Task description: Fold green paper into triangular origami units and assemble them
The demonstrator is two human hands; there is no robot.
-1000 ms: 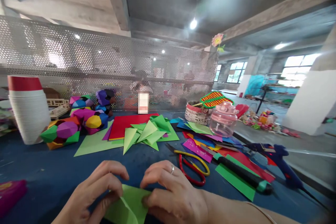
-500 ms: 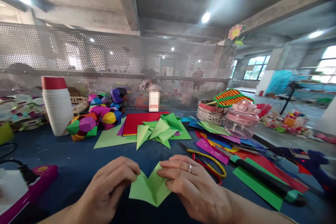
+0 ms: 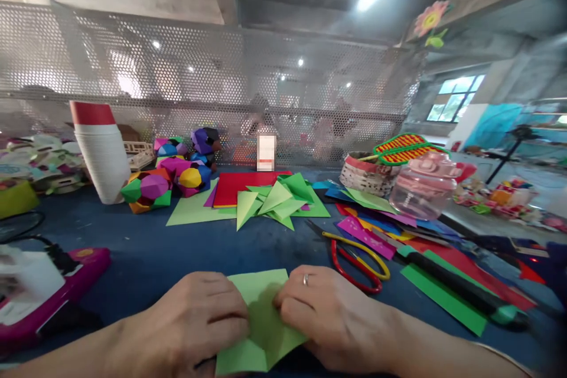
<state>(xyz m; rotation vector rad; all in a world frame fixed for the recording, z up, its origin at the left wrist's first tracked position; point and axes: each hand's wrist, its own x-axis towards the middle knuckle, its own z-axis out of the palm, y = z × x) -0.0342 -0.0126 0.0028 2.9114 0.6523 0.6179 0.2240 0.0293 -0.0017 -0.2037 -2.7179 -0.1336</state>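
A light green sheet of paper (image 3: 261,289) with creases lies spread between my two hands near the front of the blue table. My left hand (image 3: 204,319) is closed on its left side, fingers curled over the paper. On the right side, my right hand (image 3: 323,313), with a ring on one finger, grips the paper with bent fingers. Both thumbs are mostly hidden. Beyond the hands is a heap of folded green paper pieces (image 3: 274,201). Scissors (image 3: 354,254) with red and yellow handles lie just past my right hand.
Paper cups (image 3: 100,153) stand stacked at left, beside colourful paper balls (image 3: 153,189). A power strip (image 3: 84,266) lies front left. A pink bottle (image 3: 420,189), a basket (image 3: 367,174), a craft knife (image 3: 460,286) and a glue gun (image 3: 527,260) are at right. A perforated screen (image 3: 221,71) closes the back.
The green paper, bent into a V before, is now opened out flatter and lower. My hands have come down with it, and the left hand has turned palm-down. The camera view has tilted downward.
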